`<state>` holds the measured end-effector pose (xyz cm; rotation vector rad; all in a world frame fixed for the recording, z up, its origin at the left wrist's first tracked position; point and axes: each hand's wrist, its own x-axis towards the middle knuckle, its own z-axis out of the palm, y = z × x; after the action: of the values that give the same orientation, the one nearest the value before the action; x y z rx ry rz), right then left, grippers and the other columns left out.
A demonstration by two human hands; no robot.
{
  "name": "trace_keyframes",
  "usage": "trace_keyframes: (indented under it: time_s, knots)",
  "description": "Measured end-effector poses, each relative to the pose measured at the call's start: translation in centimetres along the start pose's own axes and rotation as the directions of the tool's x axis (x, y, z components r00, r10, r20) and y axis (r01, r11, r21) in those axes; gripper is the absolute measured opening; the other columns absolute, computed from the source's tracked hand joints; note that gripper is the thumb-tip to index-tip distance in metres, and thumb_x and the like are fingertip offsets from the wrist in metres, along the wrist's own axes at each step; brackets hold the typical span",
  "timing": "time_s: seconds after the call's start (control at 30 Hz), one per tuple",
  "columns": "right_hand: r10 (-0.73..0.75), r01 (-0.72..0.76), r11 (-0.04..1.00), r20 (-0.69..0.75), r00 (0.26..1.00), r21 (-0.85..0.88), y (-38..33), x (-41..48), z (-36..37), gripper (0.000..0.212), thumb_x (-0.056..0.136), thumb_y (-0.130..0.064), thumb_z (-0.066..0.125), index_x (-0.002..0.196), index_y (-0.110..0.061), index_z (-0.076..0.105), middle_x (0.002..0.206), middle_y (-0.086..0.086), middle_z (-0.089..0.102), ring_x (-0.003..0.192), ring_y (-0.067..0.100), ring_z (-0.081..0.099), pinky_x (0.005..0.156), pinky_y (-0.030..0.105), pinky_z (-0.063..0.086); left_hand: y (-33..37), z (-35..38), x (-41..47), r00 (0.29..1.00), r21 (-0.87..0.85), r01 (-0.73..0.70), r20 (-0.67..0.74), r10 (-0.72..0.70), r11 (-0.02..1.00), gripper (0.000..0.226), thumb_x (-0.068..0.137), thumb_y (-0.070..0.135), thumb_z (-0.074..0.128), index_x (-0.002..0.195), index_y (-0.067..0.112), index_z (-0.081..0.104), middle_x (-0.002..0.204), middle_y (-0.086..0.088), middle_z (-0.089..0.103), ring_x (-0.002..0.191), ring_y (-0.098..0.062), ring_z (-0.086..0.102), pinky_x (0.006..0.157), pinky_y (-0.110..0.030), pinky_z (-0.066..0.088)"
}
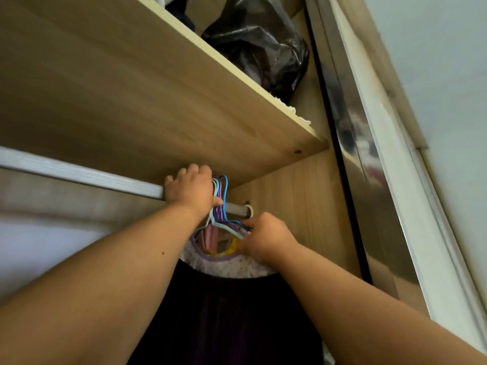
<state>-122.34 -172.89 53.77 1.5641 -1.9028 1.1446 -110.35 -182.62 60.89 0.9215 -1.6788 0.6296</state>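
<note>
1. The left hand (189,187) reaches up under the wooden shelf (131,88). Its fingers are curled over the clothes rail (238,208), and the thumb points toward the hanger hooks.
2. The hangers (223,200) are a tight bunch of thin ones in blue, pale blue, purple and pink. Their hooks sit on the rail, pressed against the left hand, near the rail's right end.
3. From this angle it is hard to say whether the left fingers also catch the nearest hook or only the rail.
4. The right hand (263,237) is lower and to the right, with its fingers drawn together and pinching the hangers' right shoulders where they slope down.
5. The rail's right end meets a round socket on the wardrobe side panel (303,206), just above the right hand.
6. A pale dotted garment (224,267) with a purple neckline hangs from the bunch, between the two forearms. A dark garment (224,312) lies in front of its lower part.
7. A black plastic bag (258,40) sits on top of the shelf, toward its right end.
</note>
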Motion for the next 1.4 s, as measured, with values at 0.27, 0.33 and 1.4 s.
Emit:
trace_keyframes:
  time_s: [0.27,0.33,1.4]
  knots:
    - [0.0,-0.002,0.999,0.037,0.999,0.046,1.0,-0.1,2.3,0.033,0.07,-0.031,0.067,0.102,-0.026,0.07,0.076,-0.002,0.063,0.084,0.016,0.065,0.062,0.02,0.038,-1.0,0.9,0.6,0.948,0.179,-0.256,0.239,0.211,0.95,0.072,0.08,0.062,0.058,0.14,0.027,0.038,0.138,0.003,0.049,0.127,-0.018,0.048,0.099,-0.039,0.03]
    - [0.022,-0.031,0.997,0.113,0.993,0.074,1.7,-0.5,2.8,0.033,0.069,-0.031,0.07,0.101,-0.027,0.07,0.079,-0.006,0.065,0.08,0.01,0.063,0.063,0.018,0.04,-1.0,1.2,0.5,0.93,0.225,-0.323,0.256,0.263,0.919,0.07,0.079,0.066,0.057,0.136,0.028,0.042,0.135,0.004,0.052,0.124,-0.017,0.049,0.097,-0.039,0.03]
    - [-0.422,0.333,0.873,-0.21,0.882,-0.356,0.1,-10.7,-6.6,0.078,0.089,-0.039,0.055,0.15,-0.026,0.008,0.157,0.004,0.013,0.145,0.023,0.008,0.116,0.043,0.018,3.5,-5.9,-13.6,0.935,-0.259,-0.335,0.028,0.354,0.906,0.082,0.078,0.057,0.056,0.148,0.034,0.02,0.156,0.007,0.021,0.143,-0.015,0.019,0.113,-0.047,0.022]
